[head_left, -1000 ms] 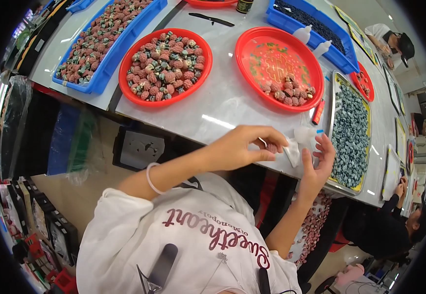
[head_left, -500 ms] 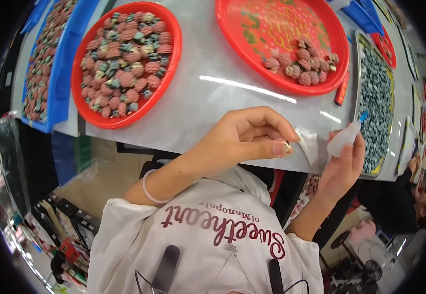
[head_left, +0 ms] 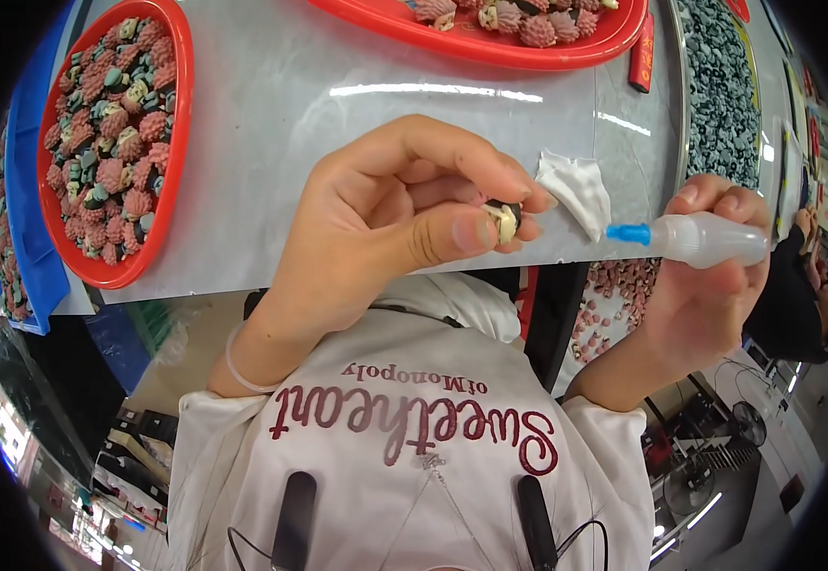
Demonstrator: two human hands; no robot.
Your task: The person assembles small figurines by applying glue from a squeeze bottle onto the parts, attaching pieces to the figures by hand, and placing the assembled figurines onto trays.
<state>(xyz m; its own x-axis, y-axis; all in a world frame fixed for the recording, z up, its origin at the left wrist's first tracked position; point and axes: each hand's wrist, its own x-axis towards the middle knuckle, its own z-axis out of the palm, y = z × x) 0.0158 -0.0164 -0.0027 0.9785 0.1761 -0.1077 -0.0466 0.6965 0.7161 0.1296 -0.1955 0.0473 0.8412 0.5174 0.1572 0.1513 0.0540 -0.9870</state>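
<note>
My left hand (head_left: 362,224) pinches a small cream and black moulded piece (head_left: 503,221) between thumb and fingers, above the near edge of the table. To its right, my right hand (head_left: 695,319) grips a translucent squeeze bottle (head_left: 714,240) with a blue nozzle. The bottle lies nearly level, its nozzle pointing left toward the piece, with a gap between them. A crumpled white tissue (head_left: 576,193) lies on the table between the two hands.
A red tub (head_left: 184,114) of pink and grey-green pieces stands at left, beside a blue tray (head_left: 29,219). Far ahead, a red tray (head_left: 490,49) holds pink-topped pieces. A red stick-shaped object (head_left: 641,62) lies near a tray of dark pieces (head_left: 721,95). Another person sits at far right.
The bottle has turned from nozzle-up to nozzle pointing left. The piece in my left hand now shows its cream and black side. My view has shifted, so the trays sit higher and further left.
</note>
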